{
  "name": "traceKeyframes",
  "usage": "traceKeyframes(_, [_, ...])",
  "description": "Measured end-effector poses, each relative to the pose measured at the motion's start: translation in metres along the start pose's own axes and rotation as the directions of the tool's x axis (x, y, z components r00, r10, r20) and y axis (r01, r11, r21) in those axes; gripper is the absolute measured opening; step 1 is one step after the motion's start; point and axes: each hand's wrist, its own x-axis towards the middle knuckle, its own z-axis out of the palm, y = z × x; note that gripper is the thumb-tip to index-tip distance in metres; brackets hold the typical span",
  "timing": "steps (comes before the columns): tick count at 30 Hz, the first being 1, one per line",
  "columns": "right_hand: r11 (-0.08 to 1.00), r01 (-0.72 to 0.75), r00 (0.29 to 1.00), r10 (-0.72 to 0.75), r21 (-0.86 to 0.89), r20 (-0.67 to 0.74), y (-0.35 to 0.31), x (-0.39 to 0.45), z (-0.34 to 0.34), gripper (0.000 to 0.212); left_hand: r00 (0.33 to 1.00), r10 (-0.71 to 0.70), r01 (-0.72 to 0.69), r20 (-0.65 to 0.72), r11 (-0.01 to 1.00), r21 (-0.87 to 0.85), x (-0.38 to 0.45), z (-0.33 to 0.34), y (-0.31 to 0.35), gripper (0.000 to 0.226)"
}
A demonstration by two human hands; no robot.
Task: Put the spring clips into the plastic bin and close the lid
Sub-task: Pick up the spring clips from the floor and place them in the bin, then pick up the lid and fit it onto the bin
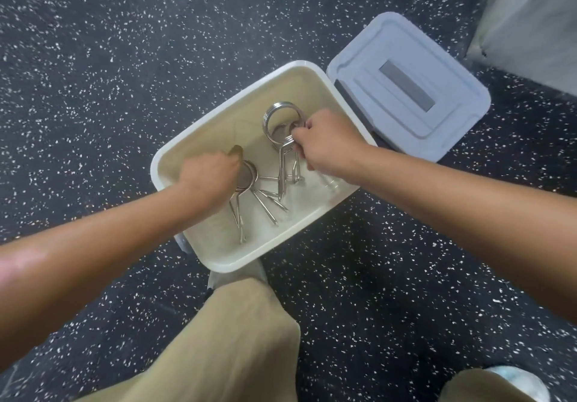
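Both hands were down inside the plastic bin (193,144): our right hand (327,142) pinched a chrome spring clip (279,120), and our left hand (209,179) curled over another clip (249,179). We judged it best to lay each flat beside the clips already there, release low, then swing the lid (409,86), lying open at the bin's right, shut.

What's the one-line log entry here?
both hands in bin | left hand, right hand on spring clips | lid off, beside bin

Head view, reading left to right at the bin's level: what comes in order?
Left hand in the white plastic bin → upright silver metal spring clip → right hand gripping it → open pale grey lid → grey block.
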Motion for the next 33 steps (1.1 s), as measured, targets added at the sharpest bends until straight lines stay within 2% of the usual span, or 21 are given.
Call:
traceKeyframes(3, [0.995, -0.068, 0.996, 0.072, -0.073, 0.053, 0.0, 0.008, 0.006, 0.032, 0.999, 0.009, -0.008, -0.043, 1.0, 0.02, 0.001, 0.003, -0.001, 0.041])
traceKeyframes(5, [0.996, -0.071, 0.991, 0.077, -0.06, 0.11, -0.003, 0.012, 0.009, 0.028, 0.998, 0.01, -0.009, -0.065, 1.0, 0.021, -0.001, 0.005, -0.004, 0.033])
traceKeyframes(9, [0.99, -0.109, 0.981, 0.121, -0.087, 0.154, -0.004, 0.024, 0.01, 0.037, 0.989, 0.026, -0.026, -0.146, 1.0, 0.004, -0.009, 0.009, -0.01, 0.01])
traceKeyframes(12, [0.938, -0.124, 0.963, 0.192, -0.324, 0.187, -0.009, 0.026, 0.011, 0.036, 0.975, 0.034, -0.048, -0.217, 0.997, -0.06, -0.015, 0.007, -0.01, 0.016])
traceKeyframes(15, [0.898, -0.063, 0.969, 0.159, -0.435, 0.187, -0.015, 0.024, 0.01, 0.017, 0.958, 0.055, -0.084, -0.282, 0.992, -0.091, -0.021, 0.0, -0.008, 0.024])
traceKeyframes(16, [0.893, -0.034, 0.974, 0.131, -0.449, 0.186, -0.015, 0.025, 0.011, 0.021, 0.953, 0.058, -0.089, -0.296, 0.992, -0.091, -0.023, -0.003, -0.008, 0.025])
traceKeyframes(19, [0.908, -0.045, 0.985, 0.111, -0.417, 0.134, -0.012, 0.025, 0.016, 0.032, 0.946, 0.061, -0.1, -0.319, 0.989, -0.105, -0.027, -0.011, -0.004, 0.028])
traceKeyframes(24, [0.898, -0.061, 0.998, 0.044, -0.436, -0.049, -0.005, 0.024, 0.019, 0.023, 0.939, 0.061, -0.123, -0.338, 0.978, -0.166, -0.031, -0.026, 0.003, 0.035])
traceKeyframes(30, [0.856, 0.042, 0.985, -0.121, -0.515, -0.121, -0.007, 0.013, 0.001, 0.014, 0.94, 0.05, -0.126, -0.338, 0.971, -0.206, -0.034, -0.034, 0.006, 0.035])
traceKeyframes(33, [0.868, 0.1, 0.962, -0.208, -0.486, -0.174, -0.01, 0.004, -0.021, 0.038, 0.943, 0.053, -0.129, -0.329, 0.968, -0.216, -0.034, -0.035, 0.006, 0.036])
